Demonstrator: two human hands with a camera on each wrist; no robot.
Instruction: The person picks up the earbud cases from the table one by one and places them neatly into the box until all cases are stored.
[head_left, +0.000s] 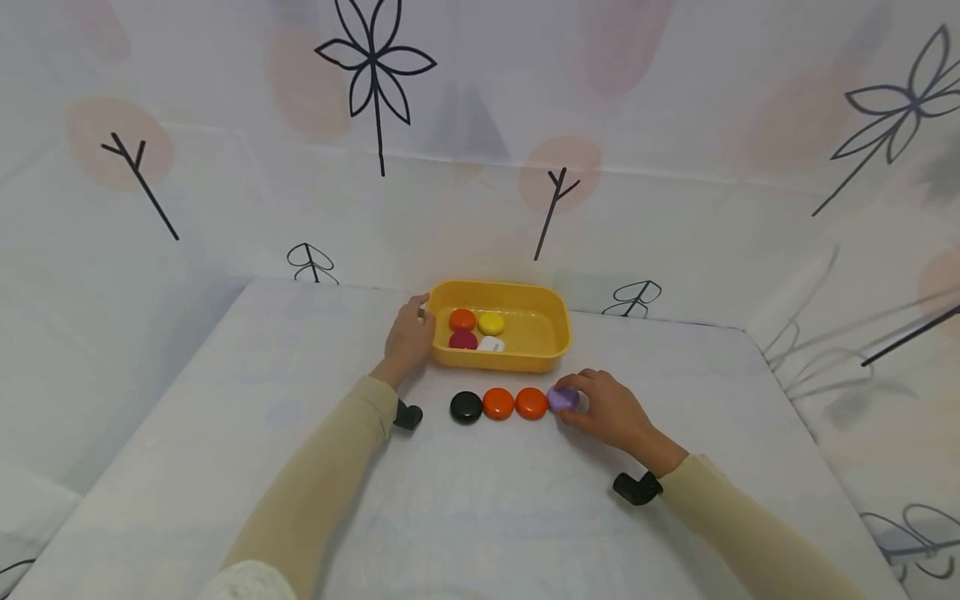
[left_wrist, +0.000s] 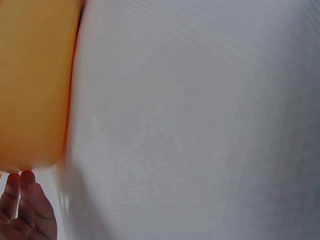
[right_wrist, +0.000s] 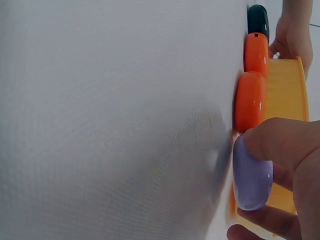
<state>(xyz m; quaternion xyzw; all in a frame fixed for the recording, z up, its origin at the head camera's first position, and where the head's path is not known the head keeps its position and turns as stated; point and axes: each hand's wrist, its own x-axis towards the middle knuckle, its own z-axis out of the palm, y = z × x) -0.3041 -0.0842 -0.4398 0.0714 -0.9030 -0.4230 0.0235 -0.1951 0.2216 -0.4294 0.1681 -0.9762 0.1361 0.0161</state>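
Observation:
My right hand (head_left: 609, 410) pinches a glossy purple disc (right_wrist: 252, 175) between thumb and fingers, close over the white table. The disc is at the right end of a row, beside an orange disc (head_left: 532, 403). A second orange disc (head_left: 498, 404) and a black disc (head_left: 467, 407) continue the row to the left. My left hand (head_left: 410, 336) touches the left end of a yellow tray (head_left: 517, 363), its fingertips (left_wrist: 28, 176) against the end wall. In the tray's left half lie an orange disc (head_left: 462, 320), a yellow one (head_left: 491, 323), a dark red one (head_left: 463, 340) and a white piece (head_left: 492, 343).
The tray stands near the far edge of the white-covered table (head_left: 450, 517), just behind the row of discs. A patterned cloth (head_left: 465, 208) with printed flowers hangs behind the table and along its sides. Each wrist wears a small black device (head_left: 637, 488).

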